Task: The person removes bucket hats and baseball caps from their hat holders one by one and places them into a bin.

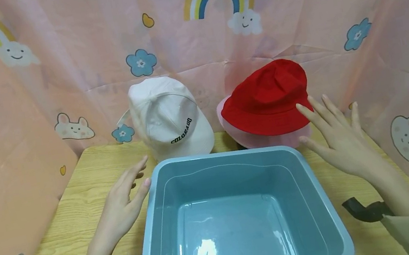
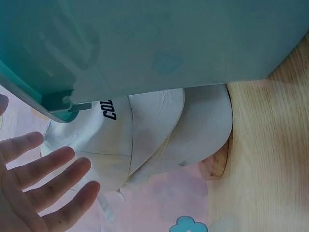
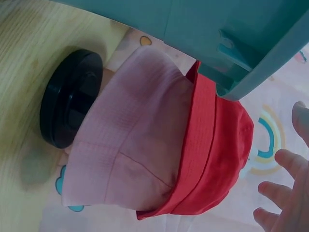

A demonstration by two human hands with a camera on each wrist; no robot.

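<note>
A blue plastic basin (image 1: 226, 228) stands at the front of the wooden table, with nothing in it. My left hand (image 1: 125, 200) hovers at its left side, fingers spread and thumb near the rim. On the other side my right hand (image 1: 338, 140) is raised with spread fingers, close to the red bucket hat (image 1: 269, 98); in the head view I cannot tell if they touch. That hat sits over a pink bucket hat (image 3: 120, 130). Behind the basin's left part is a white cap (image 1: 169, 115) lettered COLORADO, stacked on another pale cap (image 2: 207, 125).
The pink hat is above a black round base (image 3: 70, 99), and a wooden base (image 2: 215, 164) shows under the pale caps. A pink printed curtain (image 1: 91, 42) surrounds the wooden table (image 1: 63, 234) at the back and sides. Black straps cross both wrists.
</note>
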